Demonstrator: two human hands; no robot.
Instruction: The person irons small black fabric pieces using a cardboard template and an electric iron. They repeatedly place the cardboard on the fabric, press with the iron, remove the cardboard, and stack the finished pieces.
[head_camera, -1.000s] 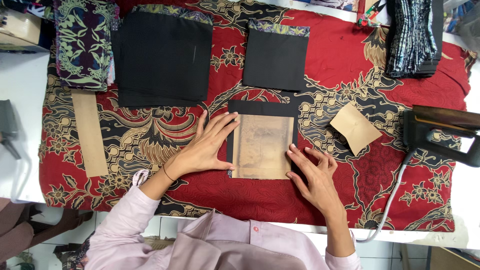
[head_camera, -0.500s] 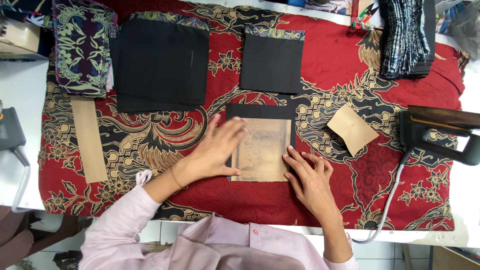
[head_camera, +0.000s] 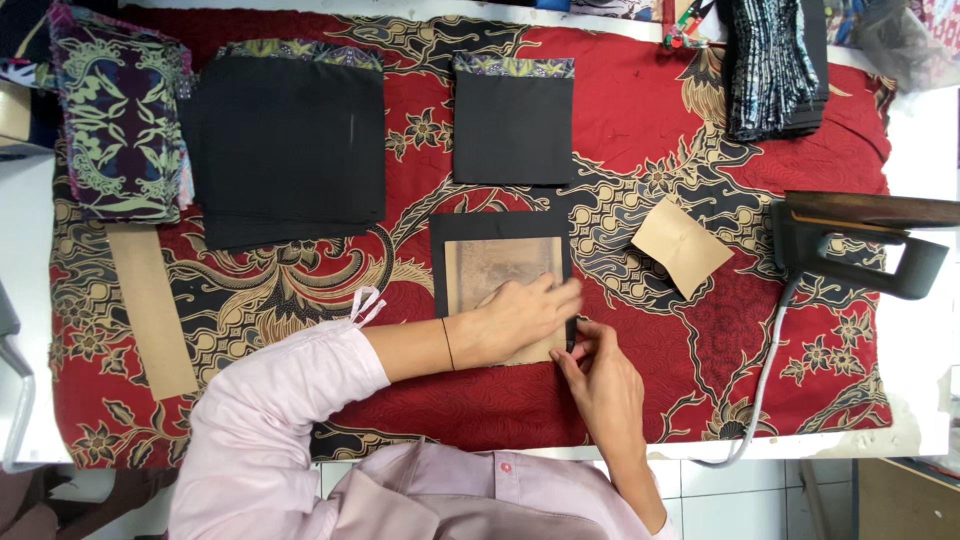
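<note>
Far left edge: white counter (head_camera: 25, 260), mostly draped by a red batik cloth (head_camera: 640, 110) with gold and black floral pattern.

Upper left on the cloth: stack of dark purple-and-green printed fabric pieces (head_camera: 120, 115). Just below it, a long tan paper strip (head_camera: 150, 310) lying lengthwise toward the near edge.

Next right: stack of black fabric pieces (head_camera: 290, 145) with a patterned band along the far edge. Apart from it, a single smaller black fabric piece (head_camera: 513, 120) with the same kind of patterned top band.

Centre, near the person: black fabric square (head_camera: 440, 260) lying flat, with a brown stained card template (head_camera: 490, 265) on top of it. Black margin shows at the far and left sides.

Left hand (head_camera: 520, 315): reaches across from the pink sleeve (head_camera: 280, 420), palm down on the template, fingers together and flat, pressing toward its right edge.

Right hand (head_camera: 595, 375): at the template's lower right corner, fingertips pinching the black fabric's right edge just beside the left hand's fingertips. The two hands touch or nearly touch; cannot tell which.

Right of centre: small tan paper square (head_camera: 680, 245), set diagonally, well apart from the hands.

Upper right: stack of dark patterned fabric (head_camera: 775, 65).

Far right: black clothes iron (head_camera: 860, 240) resting at the cloth's edge, its grey cord (head_camera: 765, 380) trailing down to the near edge of the counter.
</note>
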